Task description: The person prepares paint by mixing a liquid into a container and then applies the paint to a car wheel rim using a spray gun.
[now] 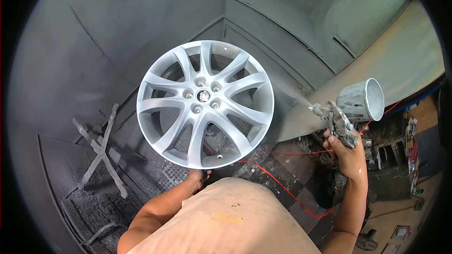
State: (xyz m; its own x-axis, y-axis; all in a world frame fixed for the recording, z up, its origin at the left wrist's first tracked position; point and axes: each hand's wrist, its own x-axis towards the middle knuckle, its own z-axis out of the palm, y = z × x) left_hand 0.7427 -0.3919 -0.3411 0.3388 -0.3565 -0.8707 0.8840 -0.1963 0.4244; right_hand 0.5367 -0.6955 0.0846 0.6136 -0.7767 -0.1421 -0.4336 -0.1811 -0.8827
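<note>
A silver alloy wheel (197,134) with several spokes faces up in front of me, a dark centre cap in its hub. My right hand (347,154) is wrapped round a paint-smeared spray gun (340,123), with a round paint cup (353,101) on it. The gun's nozzle points left at the wheel's right side, apart from it, and a pale mist streams out of it. My left hand (198,177) is at the wheel's near edge, low down, its fingers curled. The rim partly hides what they hold, if anything.
A grey paint-crusted cross-shaped stand (100,150) is at the left. Grey booth walls (155,9) rise behind the wheel. A red air hose (287,190) loops over the floor between wheel and right arm. Cluttered shelving (388,143) and a pale curved panel (400,66) are at the right.
</note>
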